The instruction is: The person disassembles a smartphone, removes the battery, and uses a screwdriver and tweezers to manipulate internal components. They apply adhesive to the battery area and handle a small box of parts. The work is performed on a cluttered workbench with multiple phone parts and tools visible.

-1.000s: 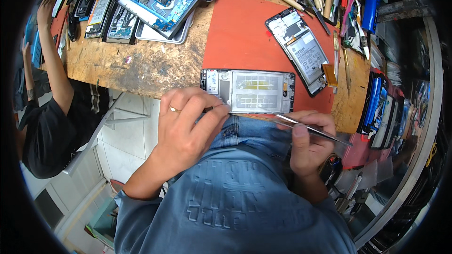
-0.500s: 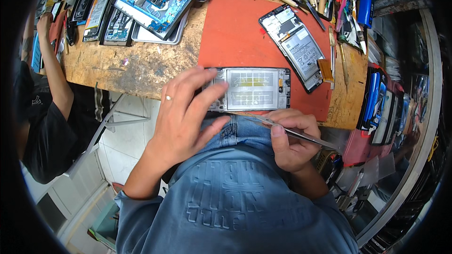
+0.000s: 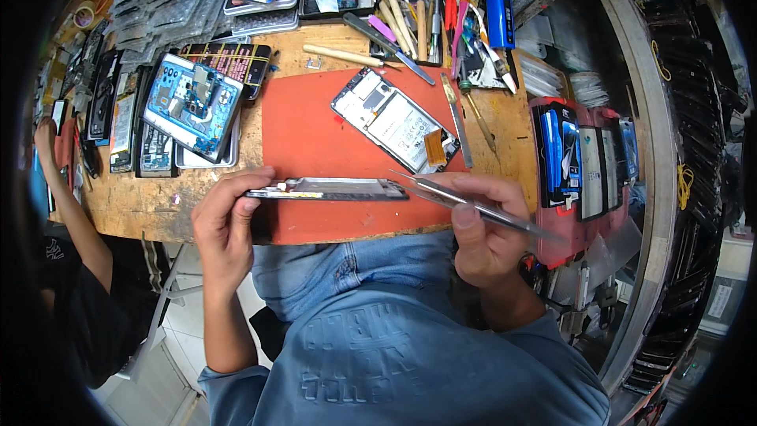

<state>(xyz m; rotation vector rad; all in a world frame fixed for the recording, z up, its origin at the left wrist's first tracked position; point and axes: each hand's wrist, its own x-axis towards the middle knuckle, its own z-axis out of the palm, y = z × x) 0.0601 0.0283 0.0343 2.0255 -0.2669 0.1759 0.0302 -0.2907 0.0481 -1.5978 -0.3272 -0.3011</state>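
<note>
My left hand (image 3: 225,225) pinches the phone frame (image 3: 327,188) edge-on over the red mat (image 3: 307,130) at the tabletop's near edge. My right hand (image 3: 481,225) grips tweezers (image 3: 473,205), tips at its end. I judge prying underway; next needs steady, gentle leverage.

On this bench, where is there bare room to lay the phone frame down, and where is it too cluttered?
Bare room: the red mat, between the opened phone and the board stack, and its near strip below the phone frame held by the left hand. Crowded: the tool row along the back and the left edge.
</note>
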